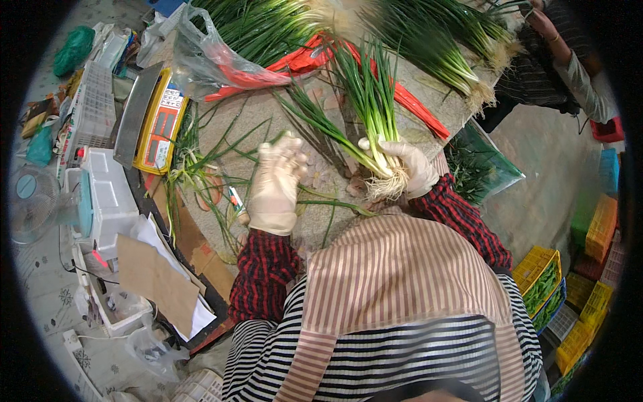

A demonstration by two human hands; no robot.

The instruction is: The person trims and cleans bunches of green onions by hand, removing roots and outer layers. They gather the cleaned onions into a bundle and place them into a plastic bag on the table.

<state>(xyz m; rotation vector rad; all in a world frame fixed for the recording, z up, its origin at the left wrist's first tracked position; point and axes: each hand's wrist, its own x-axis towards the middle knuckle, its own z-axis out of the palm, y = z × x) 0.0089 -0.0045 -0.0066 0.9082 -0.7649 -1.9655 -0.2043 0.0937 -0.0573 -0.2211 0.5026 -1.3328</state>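
Observation:
In a pale glove, my right hand point(412, 163) grips a bunch of green onions point(374, 110) low on the white stems, with the stringy roots hanging below and the leaves pointing away from me. One part of the bunch splays out to the left. My left hand point(279, 173), gloved too, is raised over the carpet-like table cover point(316, 120), its fingers apart and somewhat curled, holding nothing. Loose onion leaves and scraps point(193, 163) lie left of it, and a small white tube point(235, 198) is beside its wrist. Red plastic strips point(419, 110) lie beyond the bunch.
Large heaps of green onions point(427, 60) cover the far side, near a clear plastic bag point(201, 65). A yellow weighing scale point(161, 123) stands at the left, before a white box point(108, 196) and cardboard point(155, 281). Another person's arm point(557, 47) is at the upper right; crates point(537, 271) stand lower right.

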